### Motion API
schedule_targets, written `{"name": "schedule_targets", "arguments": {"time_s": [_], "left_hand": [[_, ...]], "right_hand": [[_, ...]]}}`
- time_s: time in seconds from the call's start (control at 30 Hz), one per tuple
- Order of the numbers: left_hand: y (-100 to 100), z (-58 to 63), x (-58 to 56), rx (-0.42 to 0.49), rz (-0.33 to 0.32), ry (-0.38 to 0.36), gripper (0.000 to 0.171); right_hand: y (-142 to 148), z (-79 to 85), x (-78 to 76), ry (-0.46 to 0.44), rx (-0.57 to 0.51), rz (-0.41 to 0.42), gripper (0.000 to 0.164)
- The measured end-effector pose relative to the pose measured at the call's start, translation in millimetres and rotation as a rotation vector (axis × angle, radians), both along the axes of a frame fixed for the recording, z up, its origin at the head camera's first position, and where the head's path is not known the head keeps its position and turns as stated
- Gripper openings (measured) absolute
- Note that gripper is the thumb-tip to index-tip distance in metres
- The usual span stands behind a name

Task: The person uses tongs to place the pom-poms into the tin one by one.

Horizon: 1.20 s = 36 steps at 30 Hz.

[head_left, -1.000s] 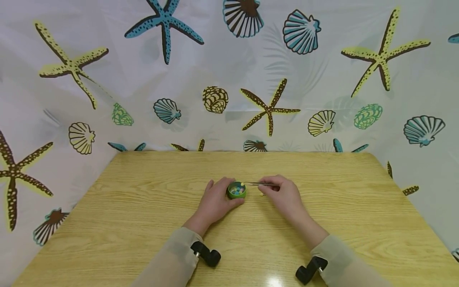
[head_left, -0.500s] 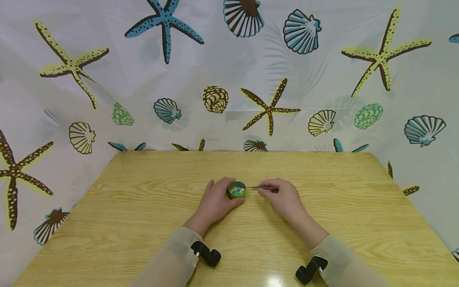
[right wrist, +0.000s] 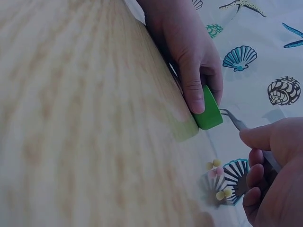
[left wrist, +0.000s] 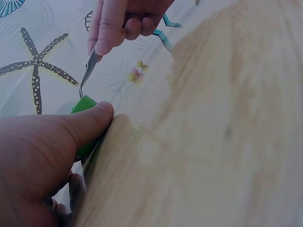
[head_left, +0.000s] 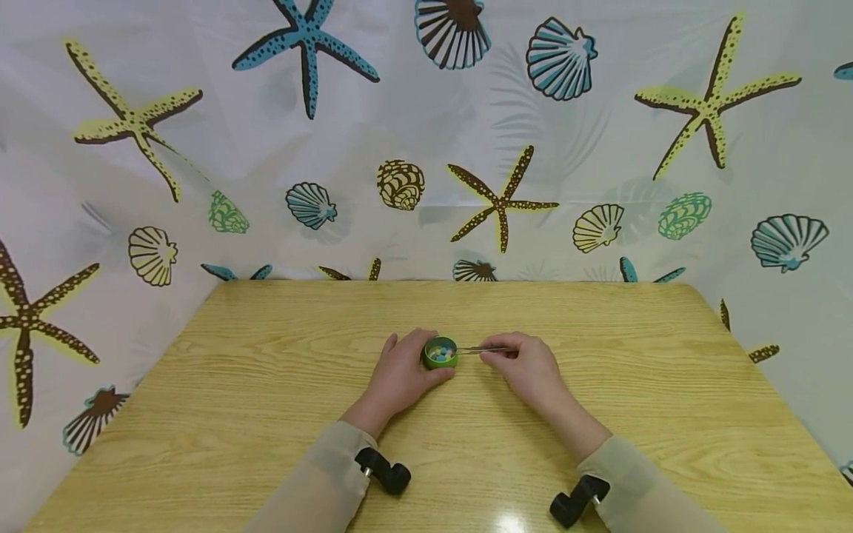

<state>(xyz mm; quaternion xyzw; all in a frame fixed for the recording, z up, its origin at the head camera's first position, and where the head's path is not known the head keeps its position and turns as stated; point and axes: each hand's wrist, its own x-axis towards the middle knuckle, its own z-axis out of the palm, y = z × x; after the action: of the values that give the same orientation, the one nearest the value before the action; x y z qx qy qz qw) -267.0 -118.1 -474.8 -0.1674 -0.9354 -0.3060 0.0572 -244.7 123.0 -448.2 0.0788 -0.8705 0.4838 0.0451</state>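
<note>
A round green container (head_left: 440, 365) of multicoloured pellets (head_left: 442, 355) is gripped on the wooden tabletop (head_left: 266, 414) by the left hand (head_left: 402, 375). Bent-tipped tweezers (left wrist: 88, 69) are pinched in the right hand (head_left: 531, 366), their tips at the container's rim; loose yellow and pink pellets (right wrist: 219, 171) are seen near that hand.

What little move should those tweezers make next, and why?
I'd guess the right hand should bring the tweezers down over one of the loose beads on the table. No bead shows at the tweezers' tips, a few lie within easy reach, and the left hand grips the green container, which has similar small pieces inside.
</note>
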Motion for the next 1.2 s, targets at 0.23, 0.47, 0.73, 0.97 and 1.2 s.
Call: {"name": "schedule_targets", "arguments": {"time_s": [0.23, 0.47, 0.73, 0.97, 1.2], "left_hand": [[0, -1.0, -0.2, 0.006, 0.001, -0.001, 0.070], [0, -1.7, 0.6, 0.005, 0.008, -0.005, 0.070], [0, -0.2, 0.7, 0.007, 0.011, -0.013, 0.071], [1, 0.7, 1.7, 0.002, 0.010, -0.015, 0.073], [2, 1.2, 1.4, 0.008, 0.008, -0.005, 0.071]], "right_hand": [[1, 3.1, 0.1, -0.031, -0.037, -0.016, 0.017], [14, 6.8, -5.6, -0.060, -0.058, -0.048, 0.024], [39, 12.7, -8.0, -0.095, -0.057, -0.069, 0.029], [64, 13.1, -6.4, -0.113, -0.066, -0.078, 0.034], [79, 7.8, -10.6, -0.135, -0.072, -0.076, 0.033]]}}
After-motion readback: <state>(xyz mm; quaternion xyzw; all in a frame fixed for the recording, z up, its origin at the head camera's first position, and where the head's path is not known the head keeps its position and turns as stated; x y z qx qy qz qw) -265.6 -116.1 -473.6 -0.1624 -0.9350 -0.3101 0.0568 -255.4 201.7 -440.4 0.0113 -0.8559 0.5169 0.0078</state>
